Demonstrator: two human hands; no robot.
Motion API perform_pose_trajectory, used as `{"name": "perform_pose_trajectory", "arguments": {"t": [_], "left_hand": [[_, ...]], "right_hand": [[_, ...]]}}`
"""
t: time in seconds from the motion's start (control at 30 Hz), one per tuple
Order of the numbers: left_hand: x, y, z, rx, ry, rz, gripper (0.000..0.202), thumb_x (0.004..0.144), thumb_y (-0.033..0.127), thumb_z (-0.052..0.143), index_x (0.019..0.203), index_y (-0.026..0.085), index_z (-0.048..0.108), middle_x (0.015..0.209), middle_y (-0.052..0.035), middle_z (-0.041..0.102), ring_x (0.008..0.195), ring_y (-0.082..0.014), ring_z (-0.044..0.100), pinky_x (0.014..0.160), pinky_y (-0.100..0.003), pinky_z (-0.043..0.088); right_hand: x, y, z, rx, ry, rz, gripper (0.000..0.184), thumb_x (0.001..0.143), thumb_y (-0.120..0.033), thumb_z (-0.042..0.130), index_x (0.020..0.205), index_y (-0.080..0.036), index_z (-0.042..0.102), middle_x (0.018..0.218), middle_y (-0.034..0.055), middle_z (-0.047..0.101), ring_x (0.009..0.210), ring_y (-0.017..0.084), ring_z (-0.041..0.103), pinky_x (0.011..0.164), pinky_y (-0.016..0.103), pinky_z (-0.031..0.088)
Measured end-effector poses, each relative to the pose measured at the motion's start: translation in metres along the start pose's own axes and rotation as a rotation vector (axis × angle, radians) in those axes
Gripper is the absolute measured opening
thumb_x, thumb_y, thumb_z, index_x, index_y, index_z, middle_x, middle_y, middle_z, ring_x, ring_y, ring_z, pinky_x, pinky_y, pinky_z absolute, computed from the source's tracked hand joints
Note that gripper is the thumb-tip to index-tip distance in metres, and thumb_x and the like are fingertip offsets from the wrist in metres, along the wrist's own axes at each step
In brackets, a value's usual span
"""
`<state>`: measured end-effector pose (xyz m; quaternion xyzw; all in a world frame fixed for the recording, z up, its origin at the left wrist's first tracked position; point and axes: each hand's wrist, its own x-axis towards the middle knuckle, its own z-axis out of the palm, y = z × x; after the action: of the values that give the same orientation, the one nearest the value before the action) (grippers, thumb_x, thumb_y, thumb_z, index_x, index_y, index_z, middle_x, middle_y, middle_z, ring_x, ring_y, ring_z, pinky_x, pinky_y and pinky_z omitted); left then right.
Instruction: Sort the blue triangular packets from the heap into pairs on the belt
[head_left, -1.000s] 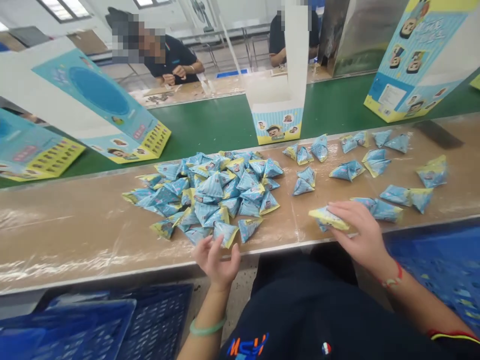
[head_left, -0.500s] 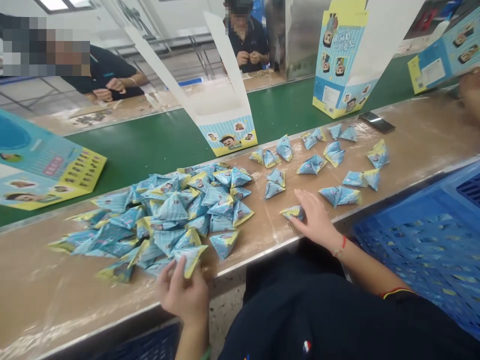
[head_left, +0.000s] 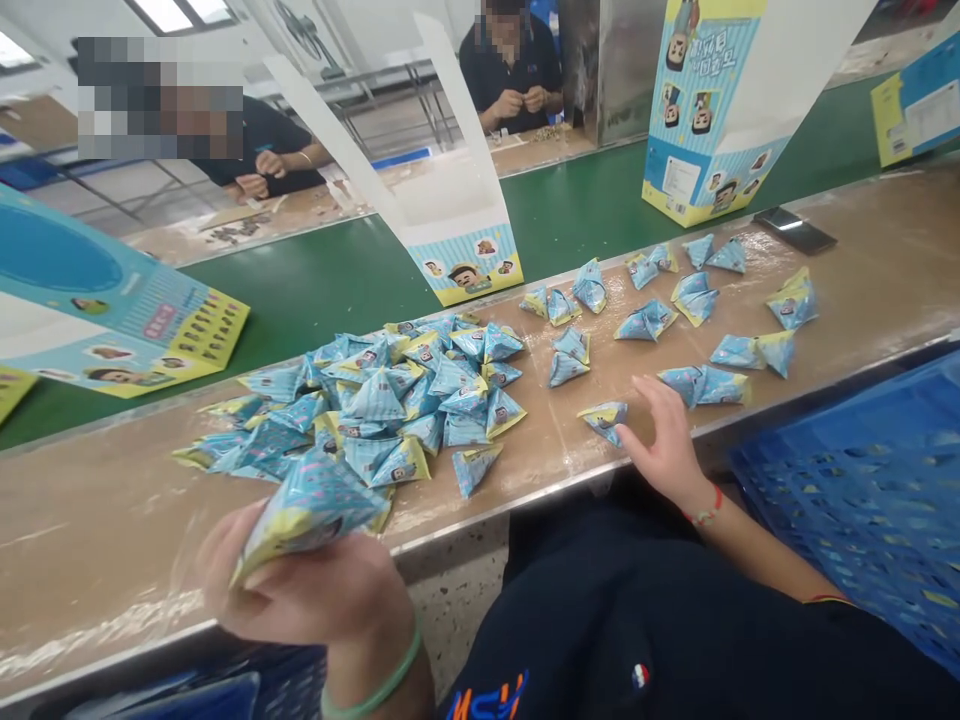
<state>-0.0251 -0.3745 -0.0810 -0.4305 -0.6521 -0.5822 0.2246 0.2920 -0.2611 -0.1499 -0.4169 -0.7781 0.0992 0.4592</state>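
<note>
The left hand (head_left: 300, 590) pinches one packet (head_left: 307, 515) lifted off the table (head_left: 90, 540) — close to the pile (head_left: 375, 410). The right hand (head_left: 664, 450), fingers spread, rests beside a single packet (head_left: 606, 418), just touching it.

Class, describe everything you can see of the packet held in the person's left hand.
The packet is a pyramid-shaped pouch of glossy film, light blue with fine stripes, yellow along its lower edge, and a small printed picture on its face. It looks sealed and puffed. It lies tilted, lifted off the table, near its front edge, in front of the pile. The left hand grips it from below; motion blurs it.
</note>
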Motion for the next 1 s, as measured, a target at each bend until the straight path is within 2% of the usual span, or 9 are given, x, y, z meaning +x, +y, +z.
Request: {"name": "perform_pose_trajectory", "arguments": {"t": [0.07, 0.13, 0.2, 0.37, 0.47, 0.6, 0.7, 0.87, 1.0], "left_hand": [[-0.014, 0.007, 0.009, -0.133, 0.022, 0.211, 0.04, 0.097, 0.057, 0.048, 0.112, 0.024, 0.066, 0.104, -0.0061, 0.064, 0.102, -0.0264, 0.061, 0.096, -0.049, 0.047], [-0.034, 0.013, 0.022, -0.198, -0.291, 0.291, 0.029, 0.093, 0.046, 0.063, 0.109, 0.024, 0.07, 0.1, -0.0051, 0.068, 0.09, -0.0223, 0.066, 0.083, -0.04, 0.055], [-0.056, 0.019, 0.043, -0.211, -0.561, 0.269, 0.024, 0.092, 0.036, 0.068, 0.112, 0.023, 0.072, 0.104, -0.0065, 0.07, 0.091, -0.0207, 0.068, 0.081, -0.035, 0.057], [-0.096, 0.036, 0.102, -0.232, -0.825, 0.15, 0.03, 0.09, 0.033, 0.07, 0.117, 0.02, 0.071, 0.11, -0.0095, 0.07, 0.095, -0.0209, 0.07, 0.08, -0.032, 0.06], [-0.097, 0.047, 0.11, -0.257, -0.936, 0.084, 0.055, 0.086, 0.039, 0.075, 0.136, 0.022, 0.06, 0.122, -0.0111, 0.066, 0.086, -0.0186, 0.069, 0.075, -0.032, 0.06], [-0.076, 0.035, 0.075, -0.18, -0.742, 0.11, 0.045, 0.088, 0.041, 0.073, 0.127, 0.021, 0.064, 0.114, -0.0106, 0.067, 0.1, -0.0228, 0.067, 0.086, -0.036, 0.058], [-0.065, 0.005, 0.04, 0.063, -0.553, 0.082, 0.038, 0.086, 0.039, 0.074, 0.117, 0.019, 0.066, 0.111, -0.011, 0.065, 0.107, -0.0259, 0.064, 0.092, -0.04, 0.055], [-0.057, -0.031, 0.012, 0.091, -0.638, 0.059, 0.012, 0.087, 0.026, 0.069, 0.096, 0.02, 0.066, 0.097, -0.0068, 0.069, 0.09, -0.0201, 0.067, 0.078, -0.033, 0.056], [-0.035, -0.032, -0.009, -0.049, -0.083, -0.027, 0.016, 0.084, 0.026, 0.074, 0.088, 0.019, 0.06, 0.097, -0.0051, 0.068, 0.094, -0.02, 0.068, 0.081, -0.035, 0.057]], "right_hand": [[0.0, 0.001, -0.002, -0.001, -0.01, 0.0, 0.055, 0.097, -0.036, 0.057, 0.149, -0.023, 0.042, 0.138, 0.0154, 0.054, 0.132, 0.034, 0.05, 0.112, 0.061, 0.042], [0.001, 0.002, 0.0, 0.007, -0.074, -0.007, 0.058, 0.096, -0.038, 0.059, 0.149, -0.022, 0.042, 0.139, 0.0155, 0.054, 0.132, 0.034, 0.051, 0.112, 0.06, 0.043], [0.0, 0.006, 0.005, 0.015, -0.169, -0.01, 0.064, 0.094, -0.042, 0.064, 0.15, -0.021, 0.041, 0.14, 0.0159, 0.054, 0.131, 0.034, 0.051, 0.111, 0.058, 0.045], [-0.005, 0.021, 0.02, -0.004, -0.288, 0.021, 0.058, 0.094, -0.032, 0.061, 0.148, -0.018, 0.045, 0.131, 0.0163, 0.061, 0.119, 0.033, 0.059, 0.101, 0.056, 0.053], [-0.008, 0.027, 0.016, -0.038, -0.259, -0.009, 0.058, 0.095, -0.028, 0.055, 0.151, -0.017, 0.043, 0.134, 0.0174, 0.059, 0.123, 0.035, 0.058, 0.102, 0.058, 0.052], [-0.005, 0.014, 0.001, -0.062, -0.102, -0.074, 0.073, 0.095, -0.029, 0.056, 0.16, -0.018, 0.026, 0.153, 0.0186, 0.042, 0.143, 0.038, 0.039, 0.113, 0.064, 0.041], [0.001, -0.011, -0.003, 0.044, 0.052, -0.154, 0.064, 0.092, -0.023, 0.059, 0.153, -0.025, 0.039, 0.139, 0.0146, 0.055, 0.131, 0.035, 0.052, 0.107, 0.06, 0.048], [0.011, -0.052, 0.024, 0.316, -0.098, -0.351, 0.036, 0.092, -0.012, 0.056, 0.124, -0.026, 0.062, 0.112, 0.0095, 0.065, 0.104, 0.026, 0.065, 0.091, 0.048, 0.056], [0.017, -0.07, 0.047, 0.421, -0.225, -0.391, 0.027, 0.093, -0.011, 0.055, 0.114, -0.023, 0.065, 0.112, 0.01, 0.066, 0.102, 0.024, 0.064, 0.089, 0.044, 0.056]]}}
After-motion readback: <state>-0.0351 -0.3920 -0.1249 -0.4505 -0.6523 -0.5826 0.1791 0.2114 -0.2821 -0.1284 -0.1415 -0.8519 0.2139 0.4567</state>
